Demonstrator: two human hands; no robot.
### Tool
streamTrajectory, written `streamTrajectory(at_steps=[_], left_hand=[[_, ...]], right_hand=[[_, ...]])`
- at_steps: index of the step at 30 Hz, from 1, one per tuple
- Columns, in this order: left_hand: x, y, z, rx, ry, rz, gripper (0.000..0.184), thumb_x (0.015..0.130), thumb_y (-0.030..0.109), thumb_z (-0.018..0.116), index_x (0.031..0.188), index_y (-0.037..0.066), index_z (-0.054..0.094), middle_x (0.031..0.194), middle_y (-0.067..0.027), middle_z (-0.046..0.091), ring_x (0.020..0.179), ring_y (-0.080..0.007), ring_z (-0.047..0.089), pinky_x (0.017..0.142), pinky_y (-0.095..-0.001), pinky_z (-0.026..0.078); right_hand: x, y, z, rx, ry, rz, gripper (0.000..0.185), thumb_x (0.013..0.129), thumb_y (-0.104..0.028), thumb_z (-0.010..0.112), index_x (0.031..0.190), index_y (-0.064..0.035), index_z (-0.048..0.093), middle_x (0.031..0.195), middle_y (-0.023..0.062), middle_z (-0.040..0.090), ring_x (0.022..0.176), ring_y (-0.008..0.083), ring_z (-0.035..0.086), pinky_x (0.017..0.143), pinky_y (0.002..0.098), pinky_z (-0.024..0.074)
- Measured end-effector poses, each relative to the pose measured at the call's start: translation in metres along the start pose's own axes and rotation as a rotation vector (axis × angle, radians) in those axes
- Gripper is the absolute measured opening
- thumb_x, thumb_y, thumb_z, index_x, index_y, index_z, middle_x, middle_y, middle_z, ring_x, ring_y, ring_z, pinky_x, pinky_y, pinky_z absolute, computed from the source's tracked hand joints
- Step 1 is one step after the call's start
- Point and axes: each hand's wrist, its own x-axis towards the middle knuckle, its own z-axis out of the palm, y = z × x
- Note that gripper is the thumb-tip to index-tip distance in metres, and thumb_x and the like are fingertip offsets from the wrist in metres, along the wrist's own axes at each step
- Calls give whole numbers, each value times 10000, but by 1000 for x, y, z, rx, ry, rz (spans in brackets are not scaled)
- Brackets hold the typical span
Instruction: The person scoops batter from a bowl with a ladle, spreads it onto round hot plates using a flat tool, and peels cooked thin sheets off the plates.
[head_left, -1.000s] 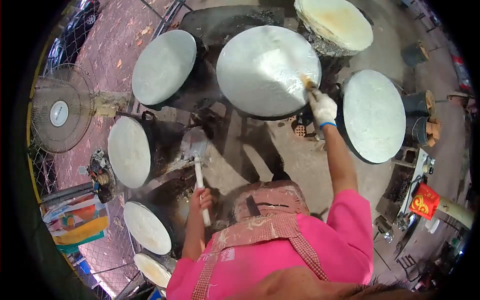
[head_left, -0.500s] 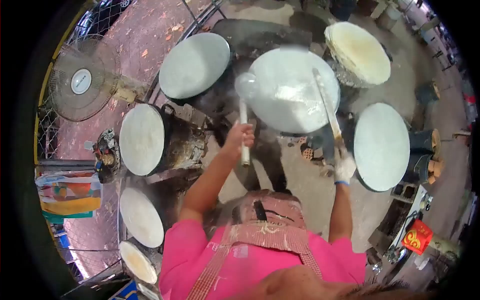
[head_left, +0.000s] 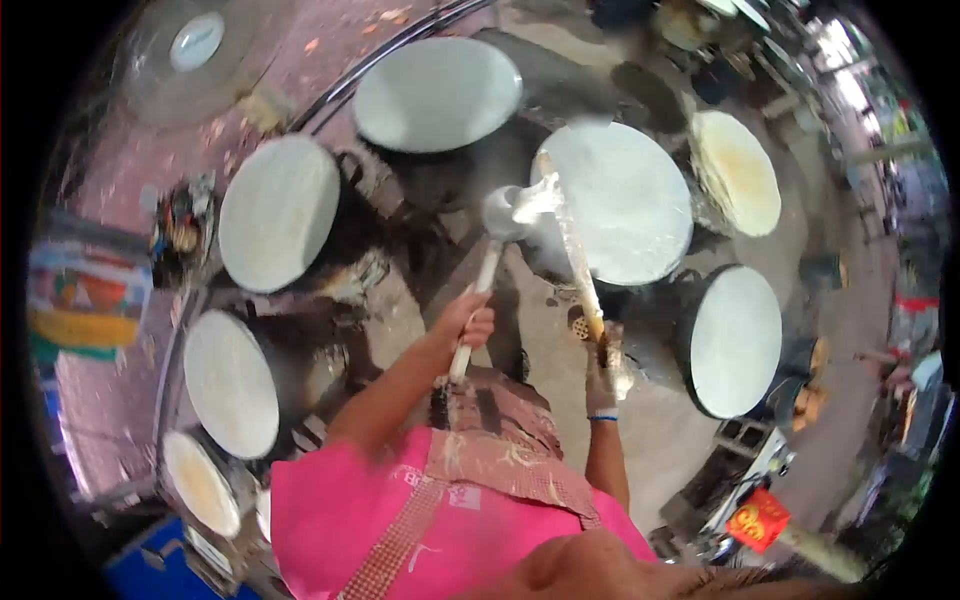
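Observation:
My left hand (head_left: 466, 320) is closed around the pale handle of a ladle (head_left: 490, 265), its bowl raised beside the central round white surface (head_left: 630, 205). My gloved right hand (head_left: 602, 380) grips a long flat wooden stick (head_left: 580, 270) near its lower end. A shiny white, batter-like mass (head_left: 538, 200) bridges the ladle bowl and the stick's upper part. The stick slants across the left edge of the white round, which looks smooth and wet. Whether the stick touches the ladle's rim, I cannot tell.
More white-topped round vessels stand around me, including one at the upper left (head_left: 438, 95), one at the left (head_left: 280, 213) and one at the right (head_left: 737, 340). A yellowish, rough-edged round (head_left: 740, 175) is at the upper right. A fan (head_left: 197, 42) stands beyond the fence.
The stick has moved left off the middle of the white round to the ladle. White mass now shows between them. The whole view has shifted and turned.

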Motion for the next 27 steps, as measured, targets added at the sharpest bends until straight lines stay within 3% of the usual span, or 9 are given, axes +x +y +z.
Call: streamTrajectory(at_steps=[5,8,9,12,13,20,23,26,27], left_hand=[[-10,20,-28,-379,-314,-181,311,913,325,465,704,103,406,511,17,320,359,-65,283,293,-191,271],[-35,23,-61,-342,-611,-219,282,904,334,480,783,80,475,531,18,334,389,-66,316,286,-197,267],[-62,11,-55,-277,-405,124,157,915,301,467,897,146,485,535,23,341,383,-57,307,286,-194,260],[-126,-14,-60,7,-195,478,90,924,283,454,992,226,469,545,29,346,377,-47,300,288,-183,245],[-129,-26,-80,-9,-277,478,99,920,282,460,995,218,464,537,36,342,366,-40,289,292,-176,230],[-91,-150,-226,-251,-94,816,132,921,264,451,951,136,450,513,36,339,358,-49,271,292,-191,204],[-157,-184,-161,-721,259,773,148,925,247,428,871,109,434,526,20,356,362,-77,299,296,-206,221],[-180,-226,-160,-1105,89,877,160,880,192,496,778,69,502,556,-17,432,382,-99,366,324,-214,290],[-164,-253,-193,-1079,-212,952,231,885,206,485,692,97,422,554,-7,399,378,-84,348,295,-209,268]], right_hand=[[6,-19,38,-56,66,-328,408,812,-246,624,1153,-30,566,961,164,625,764,284,613,657,375,481],[19,-70,42,538,-239,181,385,849,-294,596,1116,-17,586,994,79,634,882,158,594,775,279,468],[31,-74,45,382,-253,134,371,864,-291,569,1121,-23,585,959,80,645,849,144,600,760,269,467],[67,-89,66,341,-361,34,342,866,-263,550,1097,-15,598,960,99,649,804,144,599,716,279,467],[84,-65,99,527,-352,-195,345,880,-262,518,1019,46,589,869,146,624,757,207,546,701,325,432],[131,-176,154,301,-714,-440,308,842,-257,532,954,19,613,775,132,619,676,213,549,648,335,432],[106,-211,165,184,-764,-572,305,835,-282,547,988,-31,626,847,166,643,786,295,616,692,356,462],[58,-242,197,118,-853,-773,326,830,-306,554,995,-34,626,901,192,636,853,336,608,728,370,464],[43,-257,200,89,-894,-797,333,825,-314,556,993,-35,627,901,192,634,851,338,605,728,374,463]])
